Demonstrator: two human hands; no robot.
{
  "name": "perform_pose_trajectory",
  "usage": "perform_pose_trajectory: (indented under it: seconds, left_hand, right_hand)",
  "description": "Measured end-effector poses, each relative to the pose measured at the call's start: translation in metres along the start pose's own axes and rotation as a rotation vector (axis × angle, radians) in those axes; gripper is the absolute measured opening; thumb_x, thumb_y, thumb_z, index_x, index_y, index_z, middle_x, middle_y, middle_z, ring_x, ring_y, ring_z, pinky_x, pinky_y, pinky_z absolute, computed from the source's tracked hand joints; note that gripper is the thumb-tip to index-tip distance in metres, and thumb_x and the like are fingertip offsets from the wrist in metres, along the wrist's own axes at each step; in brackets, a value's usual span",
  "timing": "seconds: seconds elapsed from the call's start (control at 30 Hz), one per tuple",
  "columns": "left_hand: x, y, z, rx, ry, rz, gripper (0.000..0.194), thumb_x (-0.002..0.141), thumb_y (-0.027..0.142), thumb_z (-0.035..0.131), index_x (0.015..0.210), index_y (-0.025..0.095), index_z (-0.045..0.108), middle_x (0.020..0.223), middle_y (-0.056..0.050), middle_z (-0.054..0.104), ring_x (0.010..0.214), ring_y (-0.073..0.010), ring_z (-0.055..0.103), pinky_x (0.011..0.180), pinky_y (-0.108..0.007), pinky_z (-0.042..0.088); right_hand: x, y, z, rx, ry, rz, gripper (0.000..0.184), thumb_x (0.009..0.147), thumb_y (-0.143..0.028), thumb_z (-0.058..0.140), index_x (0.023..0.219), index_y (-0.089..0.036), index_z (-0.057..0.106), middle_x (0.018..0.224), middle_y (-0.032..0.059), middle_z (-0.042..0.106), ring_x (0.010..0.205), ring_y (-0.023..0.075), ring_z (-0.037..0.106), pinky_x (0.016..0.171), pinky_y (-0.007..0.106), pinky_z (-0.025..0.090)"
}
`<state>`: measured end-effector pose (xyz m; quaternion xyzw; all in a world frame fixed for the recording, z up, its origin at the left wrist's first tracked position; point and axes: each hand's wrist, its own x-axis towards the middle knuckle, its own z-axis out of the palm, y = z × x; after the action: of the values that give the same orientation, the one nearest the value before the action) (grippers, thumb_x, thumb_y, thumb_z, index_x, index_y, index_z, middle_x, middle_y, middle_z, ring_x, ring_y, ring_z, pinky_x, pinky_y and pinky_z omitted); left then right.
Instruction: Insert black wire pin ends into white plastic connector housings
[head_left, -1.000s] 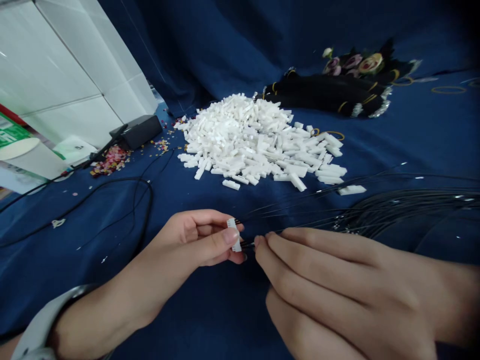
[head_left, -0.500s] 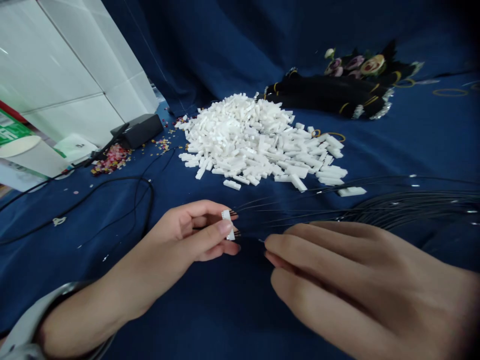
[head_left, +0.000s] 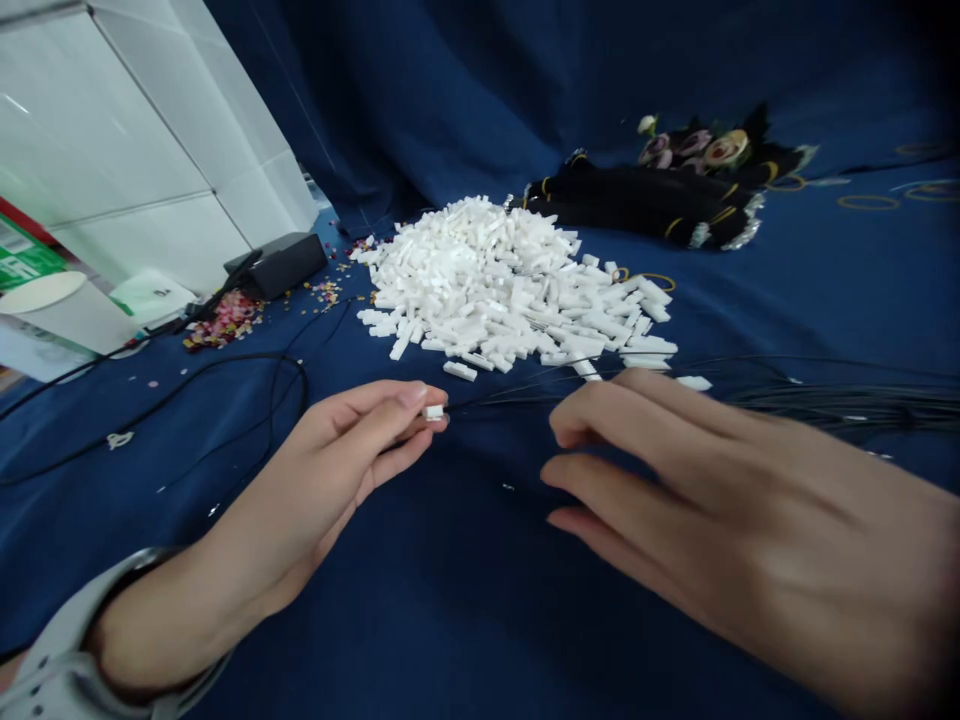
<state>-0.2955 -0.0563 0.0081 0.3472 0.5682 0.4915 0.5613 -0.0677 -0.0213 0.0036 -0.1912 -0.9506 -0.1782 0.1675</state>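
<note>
My left hand (head_left: 352,440) pinches a small white plastic connector (head_left: 433,412) between thumb and fingers, with its narrow end showing and most of it covered. Thin black wires (head_left: 495,402) run from it to the right, passing behind my right hand (head_left: 720,510). That hand is slightly blurred, its fingers bent and apart, with nothing visible between them. A bundle of black wires (head_left: 847,400) with shiny metal tips lies just beyond it. A tiny metal terminal (head_left: 508,487) shows between the two hands.
A large heap of white connectors (head_left: 480,280) lies on the blue cloth (head_left: 420,620). Behind it are black tied wire bundles (head_left: 622,205) and artificial flowers (head_left: 694,148). To the left are a black cable (head_left: 300,390), a black adapter (head_left: 285,262) and a paper cup (head_left: 64,315).
My left hand has turned the connector and moved slightly up and left. My right hand's fingers have spread from a closed pinch, and the hand has risen a little.
</note>
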Motion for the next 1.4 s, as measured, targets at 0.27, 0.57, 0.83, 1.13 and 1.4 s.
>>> perform_pose_trajectory:
  seconds: [0.27,0.57,0.83,1.13,1.4]
  left_hand:
    - [0.002,0.002,0.007,-0.042,0.141,-0.074,0.026,0.076,0.007,0.077,0.093,0.027,0.077,0.094,0.003,0.077,0.096,-0.0102,0.069,0.081,-0.013,0.054]
    - [-0.004,-0.004,0.004,0.111,-0.094,-0.038,0.009,0.079,0.020,0.077,0.087,0.022,0.078,0.088,0.001,0.077,0.093,-0.0113,0.068,0.083,-0.014,0.050]
    - [-0.005,-0.012,0.005,0.247,-0.085,0.030,0.001,0.083,0.025,0.075,0.083,0.025,0.076,0.076,0.004,0.078,0.077,-0.0082,0.071,0.067,-0.009,0.052]
    - [-0.004,-0.015,0.005,0.224,-0.093,-0.001,0.005,0.082,0.024,0.075,0.082,0.028,0.077,0.073,0.007,0.078,0.070,-0.0043,0.071,0.063,-0.003,0.052]
    - [-0.003,-0.018,0.002,0.268,-0.113,0.039,0.003,0.082,0.030,0.076,0.085,0.029,0.077,0.076,0.007,0.079,0.072,-0.0052,0.071,0.063,-0.003,0.052]
  right_hand:
    - [0.002,-0.012,0.004,0.223,-0.008,-0.047,0.010,0.078,-0.011,0.058,0.077,-0.020,0.061,0.078,0.0059,0.058,0.068,0.0166,0.051,0.058,0.031,0.045]
    - [0.020,0.008,0.002,0.369,0.172,0.147,0.015,0.093,-0.012,0.047,0.088,-0.012,0.062,0.077,0.0027,0.058,0.064,0.0109,0.056,0.057,0.024,0.045]
    - [0.010,0.005,0.025,0.406,0.211,0.151,0.021,0.095,-0.013,0.048,0.084,-0.010,0.066,0.079,0.0046,0.062,0.066,0.0100,0.060,0.056,0.021,0.047]
    - [0.007,0.004,0.027,0.422,0.194,0.170,0.022,0.096,-0.015,0.049,0.085,-0.011,0.067,0.080,0.0043,0.063,0.064,0.0098,0.059,0.055,0.022,0.048]
    - [0.006,0.003,0.025,0.379,0.184,0.165,0.024,0.096,-0.015,0.047,0.085,-0.013,0.069,0.079,0.0031,0.064,0.063,0.0096,0.059,0.049,0.023,0.041]
